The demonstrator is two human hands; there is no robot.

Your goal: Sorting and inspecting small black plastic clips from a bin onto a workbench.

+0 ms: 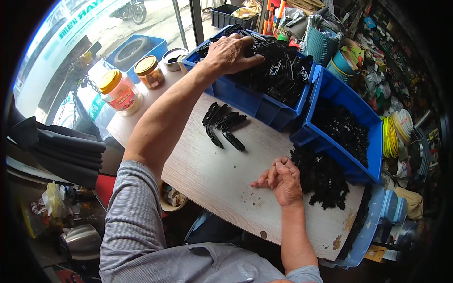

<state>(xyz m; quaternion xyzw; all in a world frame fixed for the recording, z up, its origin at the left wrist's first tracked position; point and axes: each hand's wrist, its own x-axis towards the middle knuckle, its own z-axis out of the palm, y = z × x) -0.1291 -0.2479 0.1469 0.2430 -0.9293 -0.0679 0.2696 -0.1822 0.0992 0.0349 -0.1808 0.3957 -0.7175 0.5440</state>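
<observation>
My left hand is stretched out over a large blue bin heaped with black plastic parts. Its thumb stands apart from the fingers, whose tips are at the heap; no part shows clearly in its grasp. Several slim black plastic pieces lie loose on the pale tabletop, in front of that bin. Just above the table's right half, my right hand has loosely curled fingers, with one pointing left, and nothing visible in it. Close beside it is a pile of small black parts.
A second blue bin with small black parts stands at the right. Along the table's left end are a yellow-lidded jar, a smaller jar and a round tin. A light blue tub sits beyond the right edge.
</observation>
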